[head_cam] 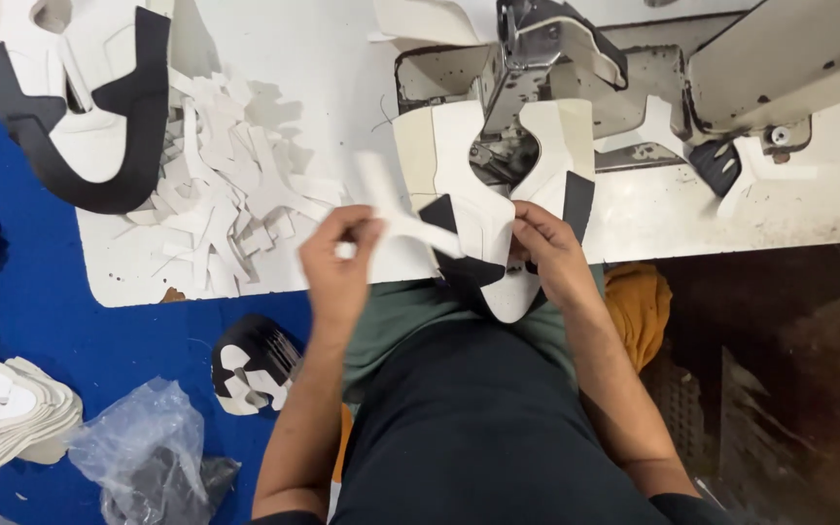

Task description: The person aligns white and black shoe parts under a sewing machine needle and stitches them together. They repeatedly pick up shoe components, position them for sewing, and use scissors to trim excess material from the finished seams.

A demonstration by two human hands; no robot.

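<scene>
Left hand [337,262] pinches a white Y-shaped strip [391,209], not yet attached. Right hand [548,251] grips the black-and-white shoe upper [478,209] at the sewing machine [576,58]; stitching remains.

A white worktable [274,58] stands over a blue floor [41,321].

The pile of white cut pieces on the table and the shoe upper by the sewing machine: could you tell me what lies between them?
In the head view, the left hand is between the pile of white cut pieces and the shoe upper, holding a blurred white Y-shaped piece; below it, bare white table.
</scene>
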